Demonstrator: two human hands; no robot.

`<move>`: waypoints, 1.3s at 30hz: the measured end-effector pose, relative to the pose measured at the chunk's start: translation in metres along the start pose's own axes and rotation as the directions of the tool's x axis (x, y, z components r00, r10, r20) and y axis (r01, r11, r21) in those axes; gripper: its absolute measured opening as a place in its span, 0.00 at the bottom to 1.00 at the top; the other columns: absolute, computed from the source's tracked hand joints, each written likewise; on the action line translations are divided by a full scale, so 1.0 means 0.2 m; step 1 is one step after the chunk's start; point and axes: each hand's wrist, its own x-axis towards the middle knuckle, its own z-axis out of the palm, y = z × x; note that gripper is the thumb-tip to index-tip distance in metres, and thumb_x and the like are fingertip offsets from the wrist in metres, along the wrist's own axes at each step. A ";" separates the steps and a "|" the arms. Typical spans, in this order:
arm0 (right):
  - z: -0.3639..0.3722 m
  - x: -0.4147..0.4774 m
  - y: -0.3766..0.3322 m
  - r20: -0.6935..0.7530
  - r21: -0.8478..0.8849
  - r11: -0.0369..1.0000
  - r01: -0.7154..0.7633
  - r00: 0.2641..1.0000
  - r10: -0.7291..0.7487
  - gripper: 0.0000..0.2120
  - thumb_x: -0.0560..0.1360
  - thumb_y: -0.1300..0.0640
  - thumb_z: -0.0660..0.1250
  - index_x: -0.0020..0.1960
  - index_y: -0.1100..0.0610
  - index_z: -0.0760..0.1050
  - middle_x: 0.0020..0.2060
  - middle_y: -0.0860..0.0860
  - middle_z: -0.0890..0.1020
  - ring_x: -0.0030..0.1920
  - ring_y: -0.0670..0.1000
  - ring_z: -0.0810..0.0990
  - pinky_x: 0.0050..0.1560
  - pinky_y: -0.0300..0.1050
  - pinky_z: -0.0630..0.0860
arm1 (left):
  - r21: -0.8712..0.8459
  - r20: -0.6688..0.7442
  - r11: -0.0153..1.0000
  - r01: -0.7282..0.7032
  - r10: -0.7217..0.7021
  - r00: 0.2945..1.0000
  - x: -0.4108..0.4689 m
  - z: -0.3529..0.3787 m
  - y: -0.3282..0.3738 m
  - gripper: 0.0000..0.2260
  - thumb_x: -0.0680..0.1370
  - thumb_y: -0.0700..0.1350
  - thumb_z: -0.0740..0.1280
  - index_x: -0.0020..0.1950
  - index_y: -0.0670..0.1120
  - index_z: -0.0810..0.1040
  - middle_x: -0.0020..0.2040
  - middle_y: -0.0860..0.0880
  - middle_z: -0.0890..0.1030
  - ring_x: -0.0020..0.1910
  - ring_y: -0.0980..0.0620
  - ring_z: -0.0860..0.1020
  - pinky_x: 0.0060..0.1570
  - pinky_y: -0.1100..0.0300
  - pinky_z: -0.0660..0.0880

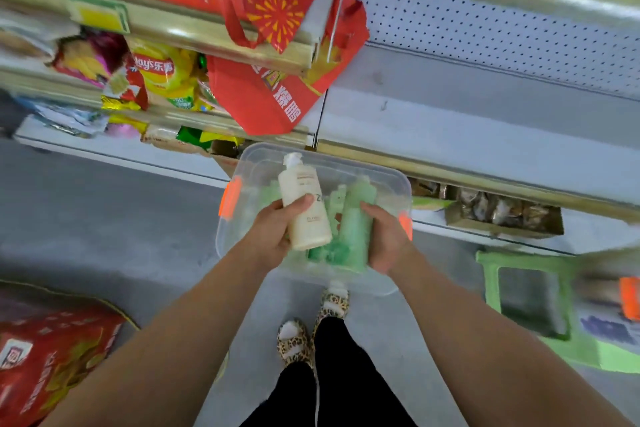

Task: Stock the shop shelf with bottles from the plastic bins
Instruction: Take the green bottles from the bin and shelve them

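Gripping cream bottle (306, 218), left fingers (300, 203); right fingers (373, 211) round green bottle (356, 229); red bag (273, 97) hanging beside shelf (485, 121).

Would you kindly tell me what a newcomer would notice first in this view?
The two hands at centre stand out: the left hand holds a cream bottle, and the right hand grips a green bottle, both at a clear bin. Above them, red bags hang from the shelf edge, with snack packets to their left.
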 end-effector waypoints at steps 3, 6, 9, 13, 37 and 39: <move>0.07 -0.19 -0.07 -0.001 -0.084 0.992 0.090 0.996 -0.091 0.17 0.71 0.54 0.76 0.56 0.61 0.81 0.49 0.57 0.83 0.49 0.57 0.82 0.62 0.59 0.77 | 0.023 0.100 0.995 -0.097 0.094 0.990 -0.16 0.13 0.10 0.30 0.66 0.46 0.78 0.67 0.45 0.75 0.60 0.45 0.83 0.59 0.44 0.81 0.59 0.42 0.77; 0.11 -0.38 -0.20 0.053 -0.100 0.966 0.238 0.971 -0.233 0.20 0.68 0.60 0.77 0.58 0.62 0.78 0.48 0.58 0.82 0.50 0.57 0.81 0.62 0.60 0.76 | 0.036 0.231 0.981 -0.190 0.177 0.957 -0.30 0.27 0.23 0.29 0.68 0.44 0.77 0.68 0.45 0.74 0.61 0.43 0.82 0.60 0.43 0.80 0.58 0.43 0.78; 0.15 -0.61 -0.38 0.088 -0.164 0.912 0.377 0.926 -0.367 0.29 0.65 0.57 0.79 0.63 0.62 0.75 0.48 0.59 0.81 0.51 0.59 0.81 0.57 0.60 0.79 | 0.045 0.344 0.958 -0.282 0.250 0.905 -0.44 0.43 0.37 0.28 0.70 0.43 0.75 0.69 0.45 0.74 0.62 0.42 0.81 0.60 0.42 0.80 0.50 0.45 0.81; 0.21 -0.89 -0.64 0.116 -0.202 0.823 0.531 0.847 -0.518 0.29 0.67 0.54 0.76 0.64 0.63 0.75 0.50 0.60 0.81 0.49 0.59 0.81 0.50 0.55 0.81 | 0.019 0.444 0.929 -0.370 0.323 0.836 -0.61 0.66 0.54 0.27 0.70 0.47 0.75 0.68 0.44 0.75 0.61 0.42 0.82 0.57 0.44 0.82 0.52 0.45 0.79; 0.03 -1.40 -2.09 0.406 -0.174 0.493 0.852 0.518 -0.753 0.25 0.68 0.58 0.74 0.64 0.64 0.76 0.48 0.56 0.86 0.49 0.54 0.85 0.47 0.49 0.81 | 0.205 0.428 0.568 -0.797 0.681 0.594 -0.44 1.94 1.02 0.36 0.60 0.48 0.82 0.67 0.50 0.74 0.58 0.51 0.83 0.59 0.51 0.80 0.57 0.54 0.76; 0.00 -1.36 -2.17 0.403 -0.177 0.495 0.851 0.521 -0.752 0.28 0.68 0.58 0.75 0.65 0.64 0.75 0.51 0.57 0.85 0.51 0.55 0.84 0.48 0.50 0.81 | 0.231 0.394 0.550 -0.802 0.701 0.594 -0.40 1.95 1.03 0.39 0.57 0.52 0.82 0.67 0.50 0.74 0.58 0.51 0.83 0.59 0.51 0.80 0.59 0.51 0.77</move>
